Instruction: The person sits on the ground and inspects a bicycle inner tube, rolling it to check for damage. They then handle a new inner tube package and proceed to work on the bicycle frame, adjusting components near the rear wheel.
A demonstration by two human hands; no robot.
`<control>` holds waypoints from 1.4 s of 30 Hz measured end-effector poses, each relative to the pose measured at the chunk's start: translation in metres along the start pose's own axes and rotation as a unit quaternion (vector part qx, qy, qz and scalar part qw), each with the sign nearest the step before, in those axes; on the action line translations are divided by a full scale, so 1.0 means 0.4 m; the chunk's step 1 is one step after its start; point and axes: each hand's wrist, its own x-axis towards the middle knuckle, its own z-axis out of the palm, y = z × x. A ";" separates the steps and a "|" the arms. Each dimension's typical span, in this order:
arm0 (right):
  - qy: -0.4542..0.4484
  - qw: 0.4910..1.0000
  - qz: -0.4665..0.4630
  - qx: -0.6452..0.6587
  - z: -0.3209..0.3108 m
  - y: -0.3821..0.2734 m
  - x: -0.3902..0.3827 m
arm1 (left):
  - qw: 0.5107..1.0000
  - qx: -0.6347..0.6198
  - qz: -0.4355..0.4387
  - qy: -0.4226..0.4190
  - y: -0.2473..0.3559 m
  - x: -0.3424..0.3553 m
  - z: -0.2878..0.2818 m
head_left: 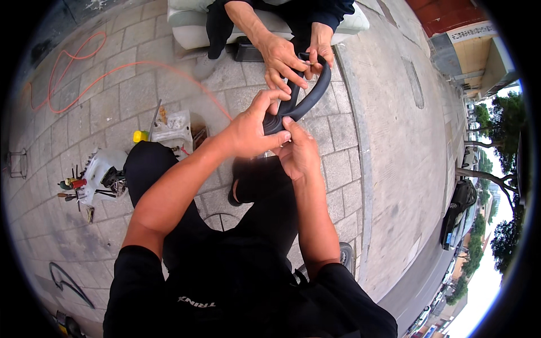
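Directions are taken from the meeting point of the wearer's two hands. The black shirt (225, 276) is seen at six o'clock, and a wheel (347, 256) is partly hidden by the arm at five. The tube (316, 93), black and bent into a narrow loop, is held at twelve, above the paving (335, 180). Its near end is gripped by the left hand (251, 127), with fingers curled over it, and by the right hand (300, 155), with the thumb pressed on top. The loop's far part is held by a co-worker's two hands, one (282, 59) laid along it, the other (322, 46) closed at its bend.

A white tray (178, 128) is set at nine o'clock, with a yellow object (140, 136) beside it. Farther out, toward half past eight, another tray (94, 179) is flanked by tools (71, 183). An orange hose (141, 63) is looped at ten. A pale seat (194, 31) is occupied by the co-worker at twelve. A dark car (459, 204) is parked at four; trees (501, 121) are seen at three.
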 end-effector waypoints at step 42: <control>-0.170 0.974 -0.146 0.042 -0.034 0.049 0.078 | 0.980 -0.029 -0.164 0.107 0.021 0.008 0.009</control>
